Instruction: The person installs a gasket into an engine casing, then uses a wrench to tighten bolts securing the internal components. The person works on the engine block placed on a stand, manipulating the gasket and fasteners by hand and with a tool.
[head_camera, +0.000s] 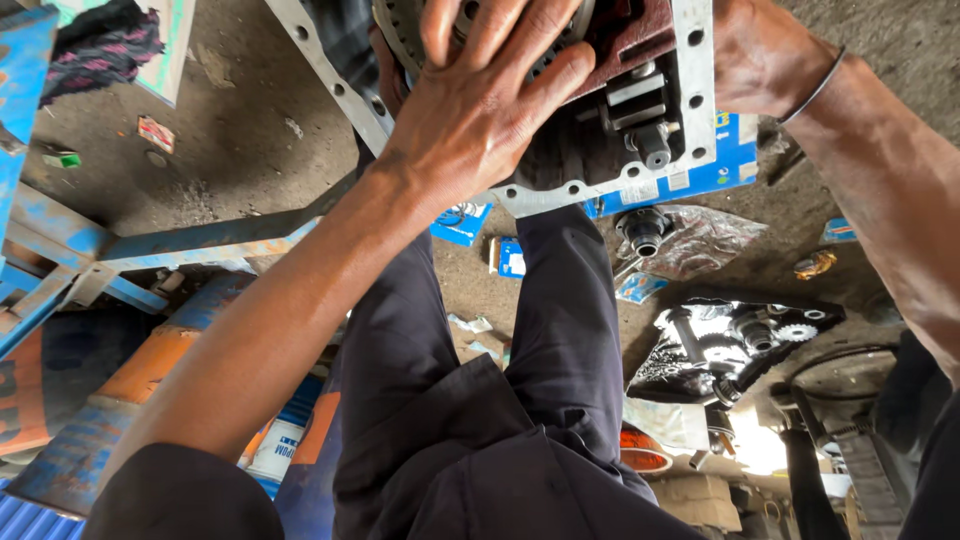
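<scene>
Rust-red cast-metal housing with a grey bolt-holed flange sat raised over the person's dark-trousered knees, above the oily concrete floor. The left hand lay flat across its toothed gear face, fingers spread apart and pressing. The right hand braced the far edge; whether its fingers were curled around it I could not tell. Steady, even pressure from both sides seemed wise, keeping the flange level. Below lay small blue cartons and loose gears on a dark cloth.
</scene>
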